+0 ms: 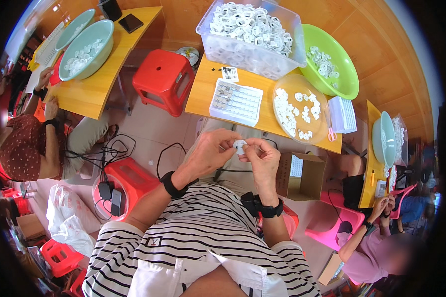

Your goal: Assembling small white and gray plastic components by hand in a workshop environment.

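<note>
Left hand (210,151) and right hand (262,156) both pinch one small white round part (239,145), fingers curled closed, above lap.

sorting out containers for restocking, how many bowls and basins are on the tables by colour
Pale teal round plastic basins: 3
Bright green round plastic basin: 1
Clear round plastic bowl of small white parts: 1
Total: 5
</note>
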{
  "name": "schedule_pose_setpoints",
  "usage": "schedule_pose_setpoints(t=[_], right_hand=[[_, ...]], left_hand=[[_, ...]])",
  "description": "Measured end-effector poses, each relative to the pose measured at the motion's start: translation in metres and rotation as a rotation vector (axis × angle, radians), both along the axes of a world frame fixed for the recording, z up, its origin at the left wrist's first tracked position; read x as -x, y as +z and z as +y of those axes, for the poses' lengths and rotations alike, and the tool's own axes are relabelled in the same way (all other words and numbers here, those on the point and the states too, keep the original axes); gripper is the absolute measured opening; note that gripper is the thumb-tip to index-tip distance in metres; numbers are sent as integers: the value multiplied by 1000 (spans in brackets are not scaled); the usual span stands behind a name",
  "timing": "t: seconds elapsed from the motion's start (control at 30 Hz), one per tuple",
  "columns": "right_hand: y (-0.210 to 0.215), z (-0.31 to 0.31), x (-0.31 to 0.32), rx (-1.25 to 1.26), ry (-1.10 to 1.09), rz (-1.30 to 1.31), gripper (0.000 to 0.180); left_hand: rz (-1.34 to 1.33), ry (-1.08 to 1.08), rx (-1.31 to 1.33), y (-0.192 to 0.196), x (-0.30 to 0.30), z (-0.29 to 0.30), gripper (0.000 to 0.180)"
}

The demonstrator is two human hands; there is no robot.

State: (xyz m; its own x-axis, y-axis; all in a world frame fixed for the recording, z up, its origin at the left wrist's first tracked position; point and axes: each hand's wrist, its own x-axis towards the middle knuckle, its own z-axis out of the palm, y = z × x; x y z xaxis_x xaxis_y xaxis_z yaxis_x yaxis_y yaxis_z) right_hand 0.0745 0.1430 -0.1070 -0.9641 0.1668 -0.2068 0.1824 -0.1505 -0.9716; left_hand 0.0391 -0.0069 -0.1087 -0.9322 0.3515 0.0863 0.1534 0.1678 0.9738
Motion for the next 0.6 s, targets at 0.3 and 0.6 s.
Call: schedule_pose_setpoints(t=[0.3, 0.6], right_hand=[[1, -4, -3, -305, -9, 119, 9], [-1, -4, -4, -324, 8, 75, 8]], left_hand=[[364, -97, 299, 2, 3, 2, 17], [431, -182, 492, -3, 2, 1, 27]])
